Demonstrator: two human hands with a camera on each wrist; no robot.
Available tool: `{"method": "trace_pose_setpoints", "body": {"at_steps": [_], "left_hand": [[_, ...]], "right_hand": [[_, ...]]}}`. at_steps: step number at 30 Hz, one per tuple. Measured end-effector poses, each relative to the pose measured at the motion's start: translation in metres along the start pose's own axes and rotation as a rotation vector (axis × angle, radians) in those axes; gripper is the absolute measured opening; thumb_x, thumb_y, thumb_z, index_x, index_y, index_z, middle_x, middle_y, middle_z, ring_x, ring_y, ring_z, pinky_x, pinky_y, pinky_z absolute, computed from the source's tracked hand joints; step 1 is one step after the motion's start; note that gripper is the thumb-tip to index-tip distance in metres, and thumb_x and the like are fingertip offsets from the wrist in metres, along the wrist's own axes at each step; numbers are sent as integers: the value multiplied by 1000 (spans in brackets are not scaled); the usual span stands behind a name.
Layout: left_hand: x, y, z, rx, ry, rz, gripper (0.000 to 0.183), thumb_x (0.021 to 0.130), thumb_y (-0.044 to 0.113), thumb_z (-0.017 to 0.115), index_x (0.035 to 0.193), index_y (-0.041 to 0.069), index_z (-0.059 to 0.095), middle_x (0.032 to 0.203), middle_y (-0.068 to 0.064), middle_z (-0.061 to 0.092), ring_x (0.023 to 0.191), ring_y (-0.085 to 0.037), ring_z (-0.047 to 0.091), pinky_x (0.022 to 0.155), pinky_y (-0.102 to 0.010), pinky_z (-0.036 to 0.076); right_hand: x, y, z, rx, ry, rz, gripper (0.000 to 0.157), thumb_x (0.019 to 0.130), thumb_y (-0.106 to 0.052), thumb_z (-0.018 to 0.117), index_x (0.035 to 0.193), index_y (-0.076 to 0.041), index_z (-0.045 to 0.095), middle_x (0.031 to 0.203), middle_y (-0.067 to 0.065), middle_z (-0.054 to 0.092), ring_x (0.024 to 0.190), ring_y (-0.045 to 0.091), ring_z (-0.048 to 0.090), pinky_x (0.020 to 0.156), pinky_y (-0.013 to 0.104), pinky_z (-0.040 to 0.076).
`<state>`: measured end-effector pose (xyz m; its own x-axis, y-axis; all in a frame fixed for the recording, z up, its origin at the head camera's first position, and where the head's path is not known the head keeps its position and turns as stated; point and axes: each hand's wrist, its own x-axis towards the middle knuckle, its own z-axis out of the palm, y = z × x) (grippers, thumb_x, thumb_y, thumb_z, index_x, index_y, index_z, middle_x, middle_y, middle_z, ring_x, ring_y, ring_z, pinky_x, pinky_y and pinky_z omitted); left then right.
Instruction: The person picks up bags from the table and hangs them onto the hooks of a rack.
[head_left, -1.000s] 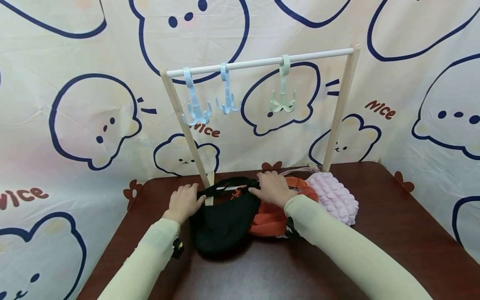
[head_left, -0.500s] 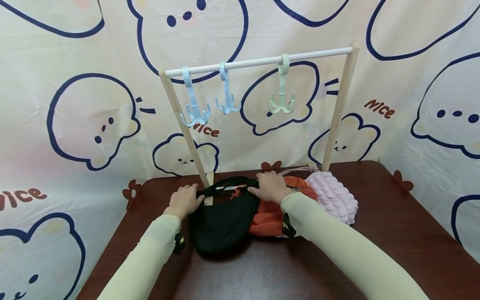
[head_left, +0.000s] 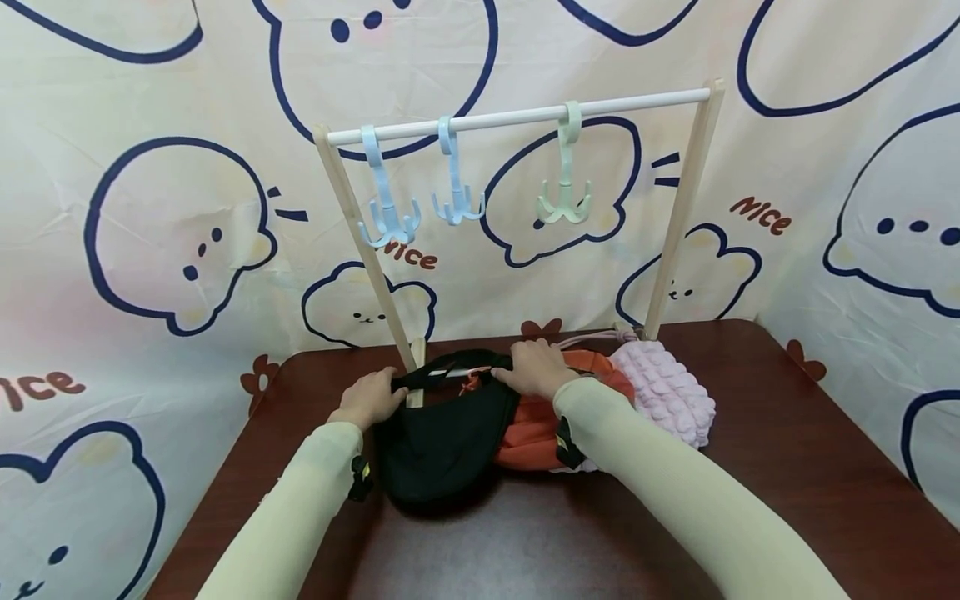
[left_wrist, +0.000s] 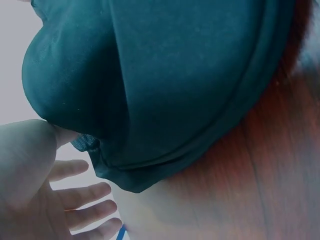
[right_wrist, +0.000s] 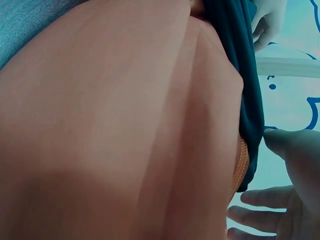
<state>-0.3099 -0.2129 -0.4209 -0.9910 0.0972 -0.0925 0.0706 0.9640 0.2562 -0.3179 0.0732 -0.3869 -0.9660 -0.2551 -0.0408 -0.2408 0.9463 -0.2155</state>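
Note:
A dark crescent-shaped shoulder bag [head_left: 446, 450] lies on the brown table [head_left: 675, 533], its strap looped at the top. My left hand [head_left: 369, 398] is at its upper left corner. In the left wrist view, that thumb meets the dark cloth [left_wrist: 175, 85] while the fingers extend apart beneath it. At the bag's upper right end rests my right hand [head_left: 536, 368], over the edge of an orange bag [head_left: 528, 437]. The right wrist view has its thumb touching the dark edge, with loosely straight fingers beside the orange cloth [right_wrist: 115, 120]. A pink puffy bag [head_left: 663, 392] sits farther right.
Behind the bags stands a wooden rack with a white rod [head_left: 517, 119]. Two light blue hooks hang on its left part, the outer blue hook [head_left: 387, 208] by the post. A pale green hook [head_left: 566, 183] hangs right of centre. Patterned cloth covers the walls.
The head view has tilted very slightly. My right hand has shifted a little to the left along the bag's top; the left hand and the bags stay almost in place.

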Motion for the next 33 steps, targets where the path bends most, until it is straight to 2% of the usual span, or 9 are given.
{"method": "trace_pose_setpoints", "body": {"at_steps": [3,6,11,14,17,20,24,28,33], "left_hand": [[1,-2,2,-20,-11,-16,55,103,31,55,148,0,45,142,-25,57,122,-40,60,95,-58,50],[4,-5,4,-48,-30,-36,56,104,32,54,149,1,44,144,-24,56,122,-38,60,98,-57,49],[7,-7,6,-83,-56,-35,56,104,31,53,150,1,43,144,-26,54,121,-39,60,97,-57,48],[7,-7,8,-96,-60,-20,55,104,30,53,149,1,43,143,-27,55,120,-40,60,96,-56,48],[7,-7,10,-101,-57,-13,54,104,30,54,148,1,44,142,-26,56,117,-38,62,95,-55,49],[7,-7,10,-102,-51,-12,54,104,30,54,148,1,45,141,-26,57,113,-37,63,93,-54,49],[7,-6,10,-108,-46,-5,53,103,29,55,147,0,46,140,-26,58,112,-36,63,93,-54,49],[7,-7,12,-112,-38,0,53,103,28,55,146,0,46,139,-26,58,114,-38,63,94,-55,49],[8,-7,12,-114,-30,6,52,103,28,56,146,0,46,140,-25,58,117,-38,61,96,-55,49]], "right_hand": [[4,0,3,11,-22,10,45,99,-51,58,76,-13,60,60,3,43,60,20,44,54,32,28],[6,-1,5,12,-31,17,45,99,-51,59,72,-15,56,58,1,42,57,19,42,51,31,26],[8,-3,4,27,-35,19,34,96,-47,66,84,-15,64,67,3,55,61,20,51,55,32,32],[8,-3,4,31,-43,25,34,94,-46,69,98,-12,69,79,7,65,70,23,59,61,35,38],[7,-3,5,35,-43,24,44,94,-45,70,121,-11,68,107,10,72,91,28,67,76,39,48],[7,-3,6,52,-46,15,55,95,-42,70,139,-11,59,130,11,68,113,31,65,98,47,48],[6,-5,6,95,-51,-1,52,96,-37,70,139,-9,58,134,11,66,121,31,62,111,50,40],[2,-7,5,126,-44,-6,45,96,-32,71,132,-9,60,129,12,67,118,31,63,112,50,38],[0,-9,3,139,-31,-4,43,96,-31,71,132,-9,60,127,11,68,117,30,64,113,50,37]]}}
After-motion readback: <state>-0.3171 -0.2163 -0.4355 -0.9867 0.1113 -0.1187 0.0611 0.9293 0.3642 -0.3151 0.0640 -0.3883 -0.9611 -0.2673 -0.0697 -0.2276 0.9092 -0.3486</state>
